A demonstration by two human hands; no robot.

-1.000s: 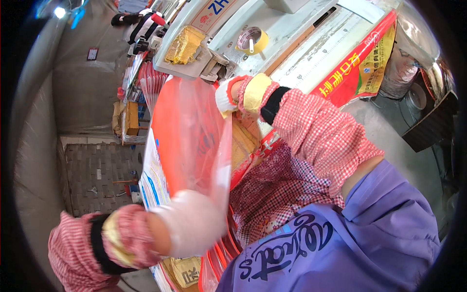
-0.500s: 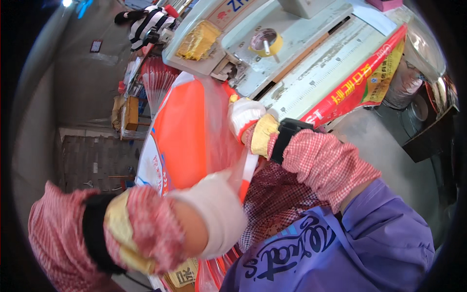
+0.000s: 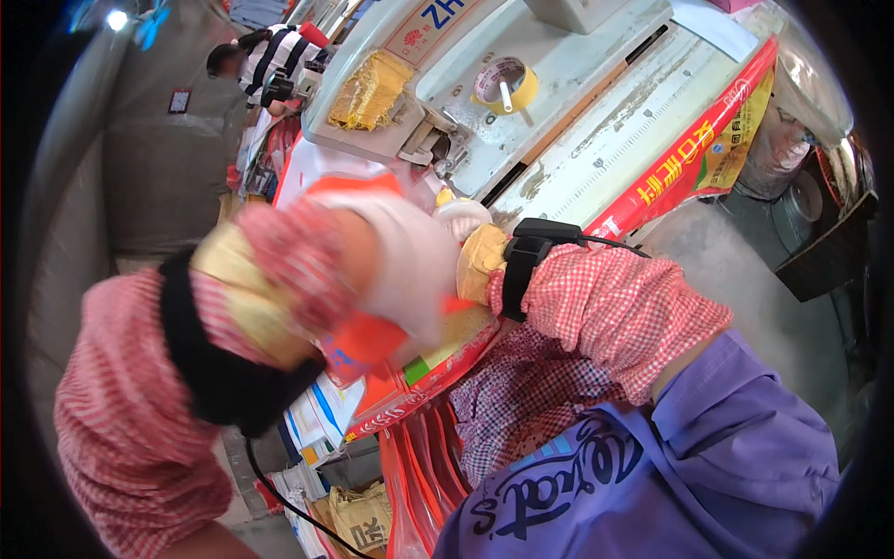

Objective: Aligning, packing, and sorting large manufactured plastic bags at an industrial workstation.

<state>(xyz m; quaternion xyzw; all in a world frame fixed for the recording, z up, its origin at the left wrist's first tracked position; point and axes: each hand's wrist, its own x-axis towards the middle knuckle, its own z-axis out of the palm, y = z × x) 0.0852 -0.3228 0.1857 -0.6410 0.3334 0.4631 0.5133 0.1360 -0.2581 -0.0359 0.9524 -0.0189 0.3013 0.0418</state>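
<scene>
My left hand (image 3: 402,252), in a white glove, is smeared by motion over an orange-and-white printed plastic bag (image 3: 365,337). Whether its fingers grip the bag cannot be made out. Beside the head of a pale sewing machine (image 3: 368,140) is my right hand (image 3: 464,220), in a white knit glove with yellow at a fingertip. It rests at the bag's far edge by the needle area, its fingers mostly hidden. Below the orange bag, a red-edged printed bag (image 3: 447,359) with a green patch lies near my lap.
A tape roll (image 3: 506,86) with a white stick in it sits on the machine bed. A red-and-yellow printed strip (image 3: 680,154) lines the table's near edge. Red bags (image 3: 414,475) hang by my lap. A person in stripes (image 3: 275,61) is at the far left.
My left hand has moved up and away from me, toward the machine head. The orange bag, spread broadly before, is now mostly covered; the red-edged bag beneath shows. My right hand has barely moved.
</scene>
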